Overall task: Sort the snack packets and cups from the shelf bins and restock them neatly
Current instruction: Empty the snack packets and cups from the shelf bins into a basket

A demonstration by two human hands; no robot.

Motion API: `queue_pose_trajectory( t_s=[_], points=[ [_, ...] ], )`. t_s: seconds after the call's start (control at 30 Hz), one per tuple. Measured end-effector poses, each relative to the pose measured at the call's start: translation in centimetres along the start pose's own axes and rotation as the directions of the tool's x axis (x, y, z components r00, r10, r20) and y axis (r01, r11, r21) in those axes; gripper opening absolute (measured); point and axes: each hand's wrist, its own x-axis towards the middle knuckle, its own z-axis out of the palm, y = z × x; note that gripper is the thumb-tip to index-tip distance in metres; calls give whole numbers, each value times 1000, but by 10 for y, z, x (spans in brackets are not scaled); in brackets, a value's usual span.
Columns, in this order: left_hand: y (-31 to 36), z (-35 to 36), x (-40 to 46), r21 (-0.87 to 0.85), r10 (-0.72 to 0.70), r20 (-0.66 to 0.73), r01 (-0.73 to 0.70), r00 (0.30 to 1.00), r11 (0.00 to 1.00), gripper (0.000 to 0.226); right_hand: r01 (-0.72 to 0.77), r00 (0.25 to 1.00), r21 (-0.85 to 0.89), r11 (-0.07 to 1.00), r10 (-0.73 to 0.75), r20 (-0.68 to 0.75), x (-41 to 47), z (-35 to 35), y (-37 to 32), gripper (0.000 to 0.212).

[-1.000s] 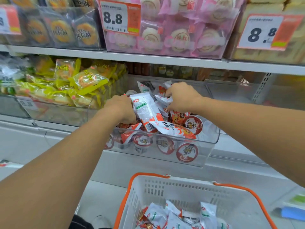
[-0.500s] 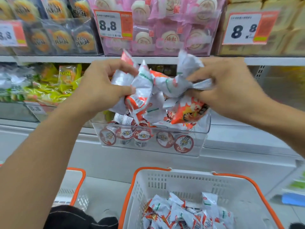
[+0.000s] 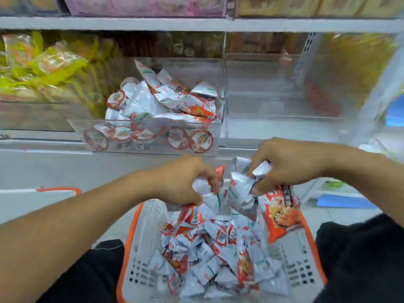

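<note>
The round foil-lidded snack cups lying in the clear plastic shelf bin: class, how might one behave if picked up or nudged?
The round foil-lidded snack cups look small, so probably light. Several lie on their sides, lids against the clear plastic shelf bin front, so one would likely roll if nudged. Their thin lids may dent under pressure.

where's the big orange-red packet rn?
Head view, lower right: the orange-red packet hangs from the right hand, over the right rim of the basket.

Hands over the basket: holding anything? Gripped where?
Both hold snack packets. The left hand grips a bunch by its crumpled upper ends; the right hand bunches several by their tops, above the basket.
</note>
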Motion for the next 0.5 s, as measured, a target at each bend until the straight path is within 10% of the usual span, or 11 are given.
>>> queue_pose_trajectory(
  t_s=[0.2,0.3,0.37,0.43,0.5],
  points=[
    [-4,6,18,-26,-46,83,48,995,999,27,-54,973,64,996,38,229,27,34,-5,47],
    [10,-50,-1,-180,-63,-241,20,969,983,18,21,1000,247,969,-23,3,21,13,-22,33],
    [3,-87,-18,-143,-81,-611,-10,787,990,26,151,962,420,895,-35,-270,15,-12,-37,17],
    [-18,-111,-31,-66,-113,-777,98,620,993,30,268,853,336,903,-61,-518,23,-42,-48,17],
    [-44,-119,-34,-35,-215,-753,288,622,957,50,227,816,89,970,-139,-561,51,-75,-56,33]
  ],
)
